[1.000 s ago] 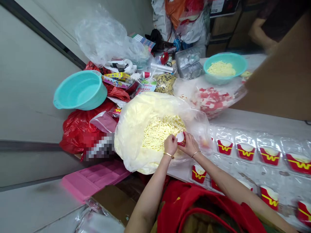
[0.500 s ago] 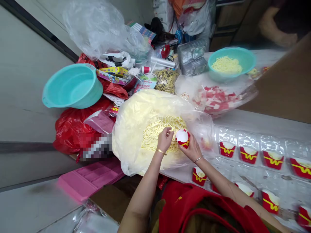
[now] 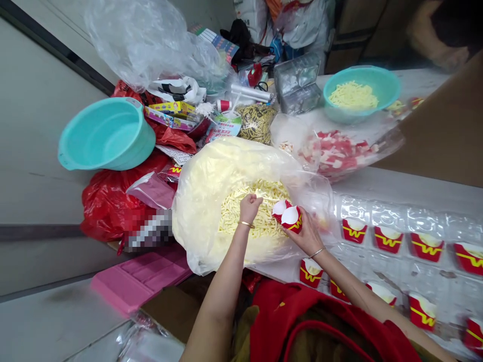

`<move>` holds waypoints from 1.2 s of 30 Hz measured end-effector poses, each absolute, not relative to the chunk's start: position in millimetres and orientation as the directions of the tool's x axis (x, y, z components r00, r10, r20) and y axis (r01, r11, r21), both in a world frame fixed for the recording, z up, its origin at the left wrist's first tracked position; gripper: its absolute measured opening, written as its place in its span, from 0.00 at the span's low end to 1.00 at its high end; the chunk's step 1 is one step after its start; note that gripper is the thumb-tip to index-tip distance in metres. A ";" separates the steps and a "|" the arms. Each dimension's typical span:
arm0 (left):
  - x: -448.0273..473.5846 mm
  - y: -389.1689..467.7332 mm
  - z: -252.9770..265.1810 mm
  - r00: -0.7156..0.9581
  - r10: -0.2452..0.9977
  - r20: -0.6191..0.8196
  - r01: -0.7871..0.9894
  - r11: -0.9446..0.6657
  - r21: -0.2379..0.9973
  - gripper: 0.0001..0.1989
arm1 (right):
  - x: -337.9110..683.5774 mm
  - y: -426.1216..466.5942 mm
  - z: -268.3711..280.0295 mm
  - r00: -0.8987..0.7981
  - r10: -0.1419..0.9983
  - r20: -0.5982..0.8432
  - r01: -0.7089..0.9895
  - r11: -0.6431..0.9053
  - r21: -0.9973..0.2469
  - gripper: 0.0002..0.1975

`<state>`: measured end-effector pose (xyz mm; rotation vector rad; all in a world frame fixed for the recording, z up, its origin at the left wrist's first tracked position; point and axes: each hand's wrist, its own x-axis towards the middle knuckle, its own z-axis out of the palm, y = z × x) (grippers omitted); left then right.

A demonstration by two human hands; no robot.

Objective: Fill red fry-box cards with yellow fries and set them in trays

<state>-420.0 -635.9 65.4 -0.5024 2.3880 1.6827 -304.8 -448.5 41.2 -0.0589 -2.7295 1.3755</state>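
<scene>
A large translucent plastic bag [image 3: 202, 201] lies spread open, full of small pale-yellow toy-like fries [image 3: 236, 216]. My left hand [image 3: 249, 208] is over these fries with its fingers pinched together. Pale bits show at its fingertips, but what it holds, if anything, blends into the pile. At the right side of the opening, my right hand [image 3: 308, 234] grips small red fry boxes [image 3: 295, 224] with a yellow W and white insides. Two of them show side by side, their open tops tilted up toward me.
Clear plastic trays [image 3: 388, 208] at right hold several red boxes. Behind stand a teal bowl of fries [image 3: 392, 95] and a bag of red-and-white pieces [image 3: 339, 153]. A teal basin [image 3: 105, 136] and red bags [image 3: 109, 201] are at left. Another person's arm [image 3: 433, 40] shows at top right.
My left hand has shifted a little left, away from the boxes, and its fingers have drawn together. Two box openings now show in my right hand where one showed before.
</scene>
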 end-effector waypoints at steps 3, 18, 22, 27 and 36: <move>-403.2 -657.9 82.2 -0.904 -0.145 -0.401 -0.420 0.140 0.897 0.14 | -307.9 -457.9 46.6 -0.996 -0.003 0.092 -0.074 0.613 -0.786 0.40; -361.0 -653.0 116.8 -0.943 0.167 -0.286 -0.181 0.464 0.867 0.08 | -321.5 -499.0 75.7 -0.976 -0.157 0.152 -0.216 0.585 -0.782 0.33; -363.1 -645.4 126.1 -0.930 0.323 -0.175 0.119 0.716 0.688 0.05 | -315.1 -494.4 73.0 -0.977 -0.152 0.150 -0.212 0.614 -0.760 0.33; -356.7 -626.8 129.8 -0.860 0.409 -0.304 0.199 0.818 0.540 0.09 | -308.8 -493.3 66.4 -0.950 -0.250 0.187 -0.301 0.575 -0.761 0.30; -412.2 -634.6 95.3 -0.986 0.047 -0.158 -0.047 0.838 0.543 0.14 | -306.6 -470.0 48.8 -0.993 -0.059 0.099 -0.113 0.654 -0.748 0.38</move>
